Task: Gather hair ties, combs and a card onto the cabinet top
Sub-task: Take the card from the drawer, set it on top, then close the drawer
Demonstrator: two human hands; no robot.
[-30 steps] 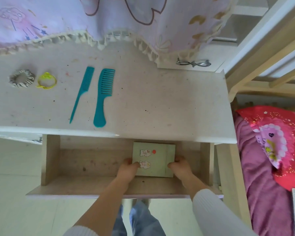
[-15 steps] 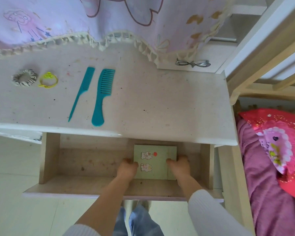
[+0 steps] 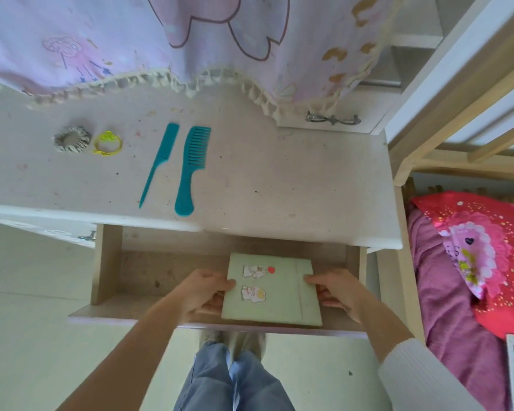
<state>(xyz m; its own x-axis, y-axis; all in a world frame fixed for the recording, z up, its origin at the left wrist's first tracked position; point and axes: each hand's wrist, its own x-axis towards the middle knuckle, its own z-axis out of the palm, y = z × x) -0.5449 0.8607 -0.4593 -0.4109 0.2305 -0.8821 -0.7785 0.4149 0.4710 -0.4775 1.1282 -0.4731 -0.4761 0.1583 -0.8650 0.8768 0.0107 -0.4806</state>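
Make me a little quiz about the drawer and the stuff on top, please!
1. True or false: the green card already lies on the cabinet top.
2. How many combs lie on the cabinet top?
3. Which sits nearer the thin comb: A) the grey hair tie, B) the yellow hair tie?

Key:
1. False. The left hand and right hand each have a grip on a side of it, over the open drawer.
2. Two: the thin comb and the wide comb.
3. B.
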